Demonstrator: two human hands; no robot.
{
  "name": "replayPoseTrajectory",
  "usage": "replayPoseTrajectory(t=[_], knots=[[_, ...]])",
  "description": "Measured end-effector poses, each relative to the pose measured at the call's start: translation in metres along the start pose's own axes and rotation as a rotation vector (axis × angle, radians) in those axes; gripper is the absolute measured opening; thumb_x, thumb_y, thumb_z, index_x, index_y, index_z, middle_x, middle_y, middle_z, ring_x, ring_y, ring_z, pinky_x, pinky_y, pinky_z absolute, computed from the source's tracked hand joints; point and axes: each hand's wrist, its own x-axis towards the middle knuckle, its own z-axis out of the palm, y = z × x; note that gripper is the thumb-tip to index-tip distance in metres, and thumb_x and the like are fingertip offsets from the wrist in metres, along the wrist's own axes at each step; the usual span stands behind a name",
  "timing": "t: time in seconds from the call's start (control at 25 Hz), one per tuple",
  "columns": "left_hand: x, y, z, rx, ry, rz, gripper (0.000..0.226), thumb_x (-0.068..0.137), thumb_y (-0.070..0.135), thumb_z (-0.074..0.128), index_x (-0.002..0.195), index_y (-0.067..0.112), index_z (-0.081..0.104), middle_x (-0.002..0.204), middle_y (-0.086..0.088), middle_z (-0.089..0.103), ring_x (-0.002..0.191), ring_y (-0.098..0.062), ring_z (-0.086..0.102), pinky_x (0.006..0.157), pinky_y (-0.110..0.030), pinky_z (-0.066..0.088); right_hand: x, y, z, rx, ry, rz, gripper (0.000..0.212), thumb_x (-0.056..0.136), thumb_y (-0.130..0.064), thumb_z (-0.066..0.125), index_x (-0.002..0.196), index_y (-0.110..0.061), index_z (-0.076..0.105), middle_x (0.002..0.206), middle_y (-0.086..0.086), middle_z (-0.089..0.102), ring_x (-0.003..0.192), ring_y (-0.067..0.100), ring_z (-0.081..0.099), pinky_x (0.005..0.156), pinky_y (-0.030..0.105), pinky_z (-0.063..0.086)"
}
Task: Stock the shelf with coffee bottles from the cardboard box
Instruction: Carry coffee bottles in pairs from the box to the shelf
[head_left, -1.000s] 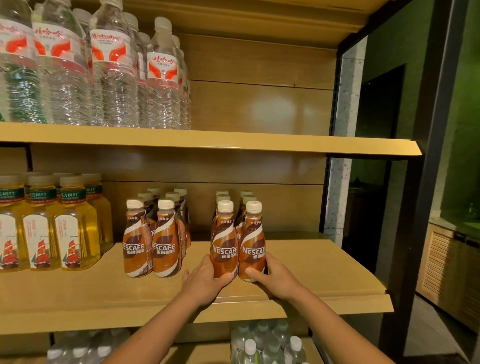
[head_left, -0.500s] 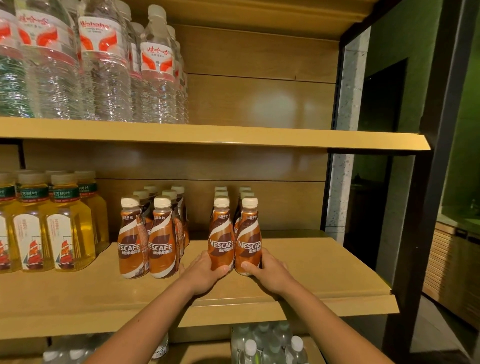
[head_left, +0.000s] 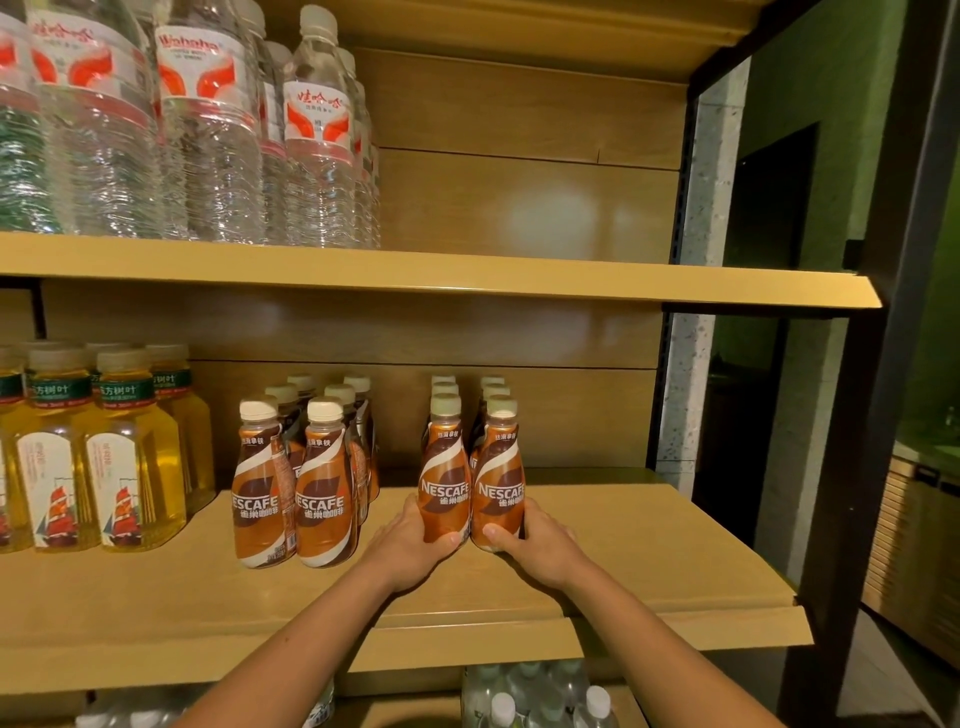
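coffee bottles (head_left: 445, 470) slid back, left hand (head_left: 410, 551), right hand (head_left: 545, 551) gripping.

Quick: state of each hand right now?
Left hand: grips the front-left brown plastic Nescafe coffee bottle.
Right hand: grips the front-right brown plastic Nescafe coffee bottle.

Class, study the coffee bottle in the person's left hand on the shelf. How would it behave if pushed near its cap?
The coffee bottle is tall and narrow-necked, so a high push would probably tip it; the left hand grips it low, likely steadier. Its glossy sleeve may be slippery. Upright on the flat shelf, it should slide, not roll.
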Motion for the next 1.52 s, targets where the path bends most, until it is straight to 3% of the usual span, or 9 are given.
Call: replayPoseTrajectory(t=[0.12,0.2,0.4,0.6,0.76,0.92,1.24,1.52], knots=[[-0.01,0.007,-0.002,-0.072,0.051,-0.018,0.091,0.081,0.04,0.066,0.148,0.012,0.01,0.146,-0.007,0.04,0.131,-0.025,0.042,0.108,-0.037,0.037,-0.009,-0.004,-0.005,0.044,0.058,0.07,0.088,0.081,-0.058,0.059,0.147,-0.015,0.018,0.147,0.005,0.041,0.137,0.026,0.036,0.115,0.048,0.027],[-0.024,0.011,-0.002,-0.059,0.082,-0.001,0.095,0.081,0.035,0.069,0.148,0.008,0.007,0.147,-0.008,0.038,0.132,-0.024,0.041,0.104,-0.033,0.037,-0.022,-0.007,-0.012,0.096,0.111,0.098,0.097,0.079,-0.055,0.063,0.15,-0.013,0.01,0.152,0.009,0.033,0.14,0.028,0.031,0.113,0.048,0.03],[-0.086,0.026,-0.026,0.149,0.233,0.133,0.093,0.084,0.042,0.063,0.15,0.016,0.003,0.157,-0.004,0.018,0.142,-0.021,0.025,0.113,-0.036,0.029,-0.064,-0.047,-0.023,0.013,0.347,-0.115,0.071,0.087,-0.036,0.062,0.145,-0.016,0.026,0.148,0.003,0.039,0.137,0.02,0.035,0.112,0.04,0.033],[-0.165,0.023,-0.088,0.354,0.494,0.183,0.075,0.083,0.037,0.065,0.143,0.02,0.025,0.145,-0.001,0.041,0.131,-0.017,0.042,0.104,-0.034,0.04,-0.102,-0.122,-0.009,-0.173,0.357,-0.432,0.056,0.091,-0.03,0.057,0.141,-0.021,0.035,0.145,-0.002,0.041,0.137,0.015,0.033,0.114,0.033,0.025],[-0.246,-0.014,-0.134,0.611,0.579,-0.067,0.081,0.08,0.048,0.065,0.143,0.016,0.027,0.142,-0.007,0.044,0.127,-0.022,0.045,0.103,-0.036,0.041,-0.135,-0.181,0.033,-0.274,0.159,-0.718,0.047,0.087,-0.033,0.061,0.129,-0.019,0.046,0.128,0.002,0.055,0.124,0.02,0.048,0.108,0.037,0.034],[-0.341,-0.046,-0.155,0.821,0.559,-0.403,0.09,0.077,0.059,0.06,0.146,0.014,0.023,0.147,-0.008,0.038,0.134,-0.025,0.037,0.112,-0.041,0.032,-0.176,-0.234,0.086,-0.459,-0.081,-0.809,0.058,0.082,-0.048,0.062,0.128,-0.016,0.047,0.127,0.006,0.056,0.119,0.025,0.051,0.101,0.041,0.039],[-0.571,-0.061,-0.199,0.835,0.594,-0.933,0.095,0.076,0.071,0.05,0.145,0.011,0.025,0.149,-0.011,0.035,0.135,-0.03,0.035,0.113,-0.046,0.027,-0.31,-0.367,0.174,-0.451,-0.307,-1.146,0.061,0.08,-0.06,0.059,0.119,-0.013,0.052,0.12,0.009,0.061,0.111,0.029,0.055,0.083,0.037,0.039],[-0.821,-0.062,-0.214,0.806,0.759,-1.337,0.096,0.076,0.07,0.052,0.144,0.008,0.025,0.148,-0.011,0.036,0.137,-0.028,0.033,0.113,-0.044,0.026,-0.523,-0.498,0.262,-0.262,-0.553,-1.532,0.064,0.081,-0.054,0.061,0.123,-0.008,0.049,0.124,0.012,0.059,0.114,0.031,0.056,0.092,0.039,0.044]])
